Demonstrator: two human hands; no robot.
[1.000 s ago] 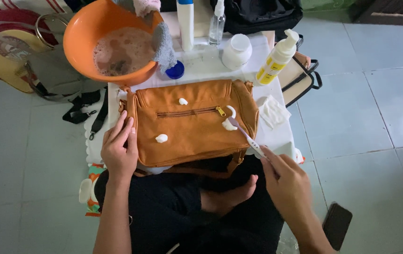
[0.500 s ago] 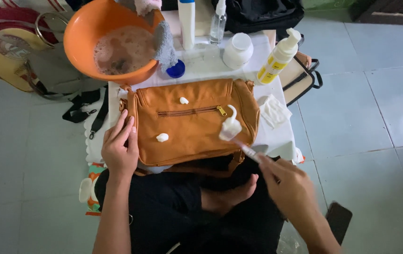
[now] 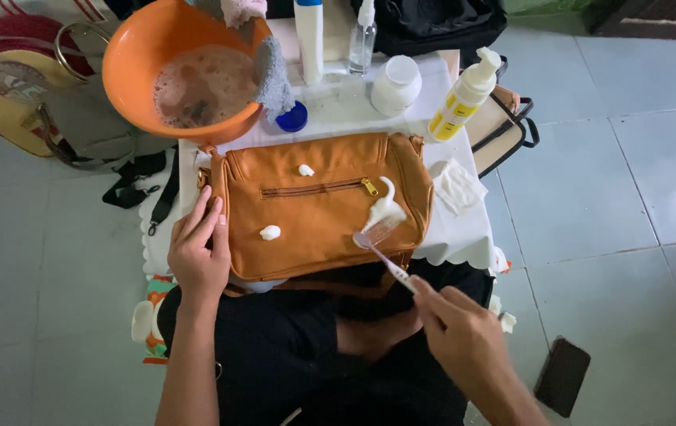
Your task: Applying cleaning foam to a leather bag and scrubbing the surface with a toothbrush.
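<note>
Tan leather handbag point(image 3: 318, 205): lies flat on the small table point(image 3: 448, 237), long axis left-right, just ahead of me. Orange soapy basin point(image 3: 188, 71): far left. Yellow pump bottle point(image 3: 464, 99): far right, label unread. Left hand point(image 3: 200, 252): fingers spread, resting on the bag's left end. Right hand point(image 3: 460, 339): closed on a toothbrush point(image 3: 381, 248), bristles in the white cream streak point(image 3: 385, 209).
</note>
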